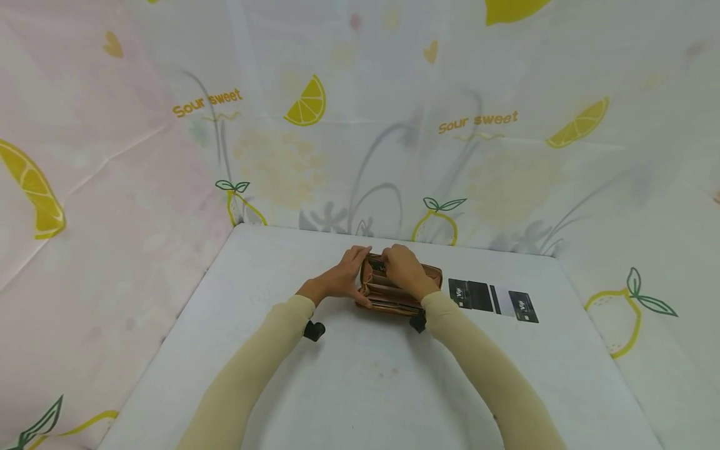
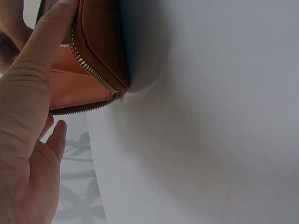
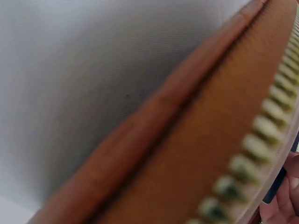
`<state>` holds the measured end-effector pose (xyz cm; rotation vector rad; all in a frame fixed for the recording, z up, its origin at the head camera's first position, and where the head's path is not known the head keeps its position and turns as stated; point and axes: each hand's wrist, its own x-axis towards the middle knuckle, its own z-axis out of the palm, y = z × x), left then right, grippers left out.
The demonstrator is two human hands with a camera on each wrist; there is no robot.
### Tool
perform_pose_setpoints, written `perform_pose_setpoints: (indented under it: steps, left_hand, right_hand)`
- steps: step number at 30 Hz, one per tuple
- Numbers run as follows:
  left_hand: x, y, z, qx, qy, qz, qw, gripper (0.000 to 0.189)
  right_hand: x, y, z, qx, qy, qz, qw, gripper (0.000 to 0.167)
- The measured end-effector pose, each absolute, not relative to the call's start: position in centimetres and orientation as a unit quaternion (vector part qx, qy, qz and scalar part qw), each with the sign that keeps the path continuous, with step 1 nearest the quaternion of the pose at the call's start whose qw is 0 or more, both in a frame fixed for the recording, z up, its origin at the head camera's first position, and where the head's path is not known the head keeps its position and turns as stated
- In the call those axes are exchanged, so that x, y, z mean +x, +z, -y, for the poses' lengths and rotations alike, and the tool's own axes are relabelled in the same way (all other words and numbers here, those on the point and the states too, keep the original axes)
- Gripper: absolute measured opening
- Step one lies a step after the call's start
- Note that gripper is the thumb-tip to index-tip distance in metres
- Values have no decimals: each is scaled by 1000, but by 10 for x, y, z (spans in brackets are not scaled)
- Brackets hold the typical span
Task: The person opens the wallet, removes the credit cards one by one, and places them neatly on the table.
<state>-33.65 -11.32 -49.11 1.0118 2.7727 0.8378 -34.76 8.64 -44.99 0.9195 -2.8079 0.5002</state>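
A brown zip-around wallet (image 1: 388, 305) lies unzipped on the white table, its inner compartments facing up. My left hand (image 1: 340, 279) grips its left end, thumb on the near side and fingers toward the far side. In the left wrist view, the thumb (image 2: 35, 60) lies along the wallet's brass zipper (image 2: 88, 67). My right hand (image 1: 406, 270) reaches into the wallet from above, its fingers curled at a black card (image 1: 377, 265) in the far compartment. The right wrist view has the wallet's leather side (image 3: 187, 140) up close, with a dark card edge (image 3: 274, 185) by the fingers.
To the right of the wallet lies a row of cards: a black Vip card (image 1: 459, 292), a plain black card (image 1: 480, 296), a pale card with a dark stripe (image 1: 504, 301) and another Vip card (image 1: 524, 306). A lemon-print cloth (image 1: 360, 156) hangs behind the table.
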Motion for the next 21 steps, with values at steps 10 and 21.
perform_pose_setpoints:
  steps: [10,21]
  left_hand:
    - [-334,-488,113,324,273,-905,42,135]
    - [-337,-489,113,324,275,-904,39,136]
  right_hand:
    - [-346,-444,-90,306,191,930,69,13]
    - [-351,-419,-120,257,313,908,109,6]
